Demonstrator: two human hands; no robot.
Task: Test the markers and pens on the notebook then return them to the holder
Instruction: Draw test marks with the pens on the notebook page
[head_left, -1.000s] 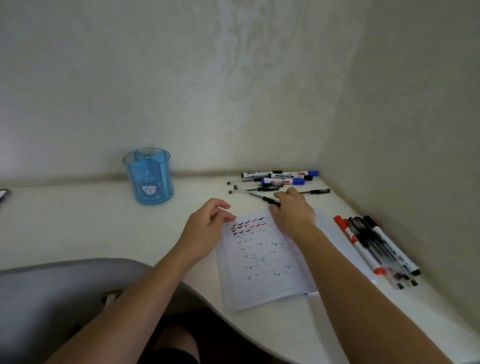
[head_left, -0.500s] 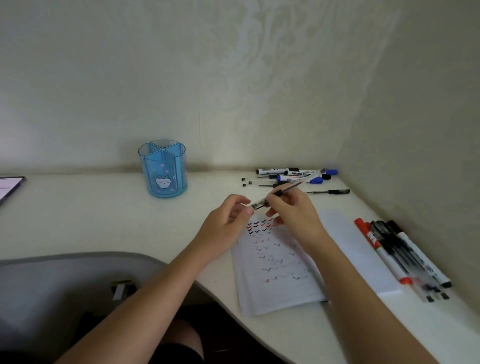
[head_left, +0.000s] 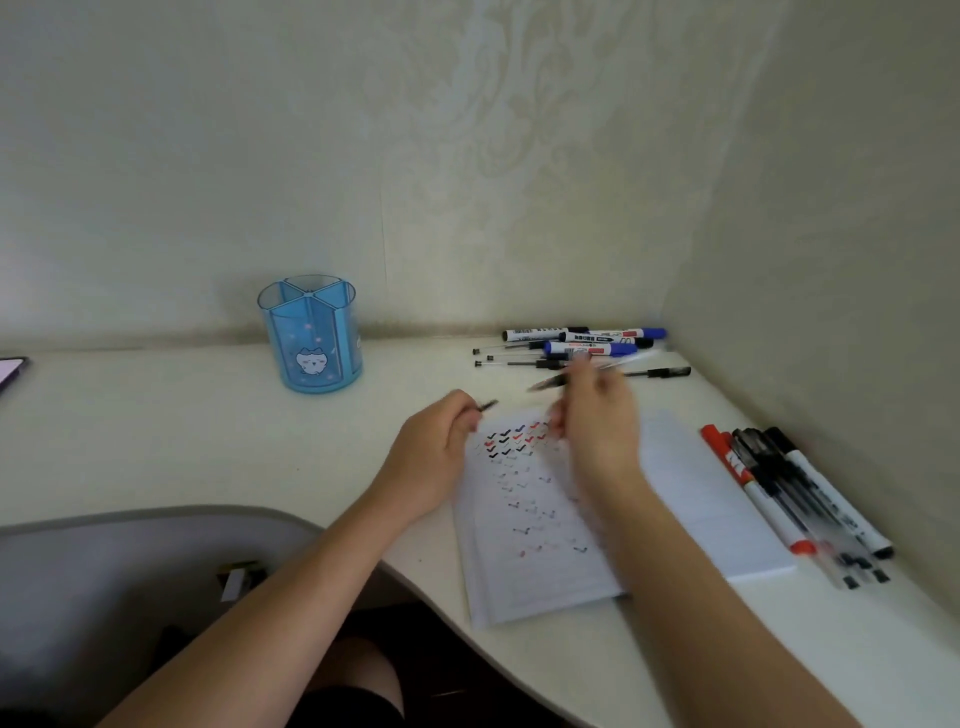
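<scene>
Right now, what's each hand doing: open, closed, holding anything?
Left hand: pinches a small black cap.
Right hand: grips a pen, blurred, above the notebook.
</scene>
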